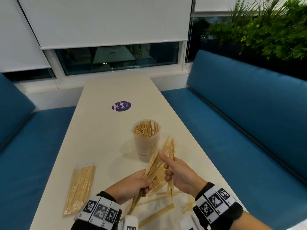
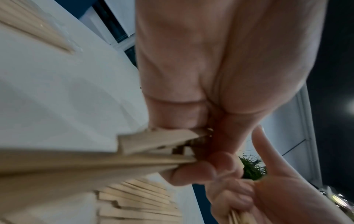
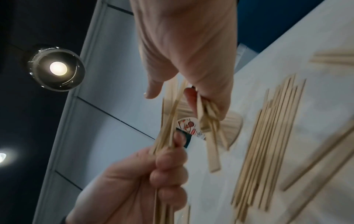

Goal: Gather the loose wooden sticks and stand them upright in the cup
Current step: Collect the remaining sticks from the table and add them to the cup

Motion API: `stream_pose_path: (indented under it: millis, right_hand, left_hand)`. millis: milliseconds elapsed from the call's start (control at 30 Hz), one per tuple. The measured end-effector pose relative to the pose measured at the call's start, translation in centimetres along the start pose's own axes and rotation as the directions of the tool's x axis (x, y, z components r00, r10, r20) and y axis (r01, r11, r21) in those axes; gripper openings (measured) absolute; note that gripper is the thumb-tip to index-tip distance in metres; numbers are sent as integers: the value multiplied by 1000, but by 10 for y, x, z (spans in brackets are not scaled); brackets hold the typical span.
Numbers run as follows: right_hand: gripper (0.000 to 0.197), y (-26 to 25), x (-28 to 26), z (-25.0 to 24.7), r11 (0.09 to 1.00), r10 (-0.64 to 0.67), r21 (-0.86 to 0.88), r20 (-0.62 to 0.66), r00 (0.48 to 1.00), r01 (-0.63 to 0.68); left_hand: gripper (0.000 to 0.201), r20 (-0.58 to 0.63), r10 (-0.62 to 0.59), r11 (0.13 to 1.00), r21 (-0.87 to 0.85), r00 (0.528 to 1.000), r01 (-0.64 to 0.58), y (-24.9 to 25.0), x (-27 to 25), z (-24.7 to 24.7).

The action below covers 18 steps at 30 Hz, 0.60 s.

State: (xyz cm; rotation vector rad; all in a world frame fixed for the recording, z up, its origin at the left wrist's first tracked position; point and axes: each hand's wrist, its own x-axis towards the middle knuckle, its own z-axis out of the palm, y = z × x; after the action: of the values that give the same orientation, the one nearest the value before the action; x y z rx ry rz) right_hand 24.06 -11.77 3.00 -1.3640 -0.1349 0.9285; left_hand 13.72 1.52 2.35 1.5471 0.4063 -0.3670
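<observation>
A translucent cup (image 1: 146, 143) stands mid-table, packed with upright wooden sticks (image 1: 146, 129). Just in front of it, above the table, my left hand (image 1: 137, 185) grips the lower end of a fanned bundle of sticks (image 1: 155, 165). My right hand (image 1: 176, 171) holds the upper part of the bundle, index finger stretched out and the other fingers curled round several sticks. In the left wrist view my left hand (image 2: 201, 151) has its fingers wrapped round blurred sticks (image 2: 153, 145). The right wrist view shows my right hand (image 3: 191, 68) pinching sticks (image 3: 207, 118). Loose sticks (image 1: 157, 213) lie below both hands.
A clear packet of longer sticks (image 1: 79, 190) lies near the table's left edge. A purple round sticker (image 1: 121, 106) sits further back. Blue benches (image 1: 249, 130) flank the narrow white table (image 1: 103, 130). More loose sticks (image 1: 187, 205) lie by my right wrist.
</observation>
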Motion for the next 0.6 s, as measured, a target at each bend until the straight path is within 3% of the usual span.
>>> stream_pose_path:
  millis: [100, 233, 333, 433, 600]
  right_hand:
    - [30, 5, 2, 8, 998, -32, -45, 46, 998, 34]
    - [30, 10, 3, 12, 985, -118, -131, -10, 993, 115]
    - [42, 13, 3, 16, 971, -175, -181, -85, 981, 158]
    - [58, 19, 8, 19, 948, -253, -244, -182, 950, 206]
    - [39, 17, 8, 18, 915, -350, -292, -234, 907, 277]
  left_hand:
    - [20, 53, 3, 998, 68, 999, -7, 9, 0, 14]
    - [19, 39, 21, 997, 78, 999, -24, 23, -3, 26]
    - [22, -32, -4, 1000, -13, 999, 4, 28, -2, 30]
    - [39, -130, -60, 994, -102, 990, 47, 27, 2, 30]
    - [39, -147, -6, 997, -79, 989, -6, 26, -1, 31]
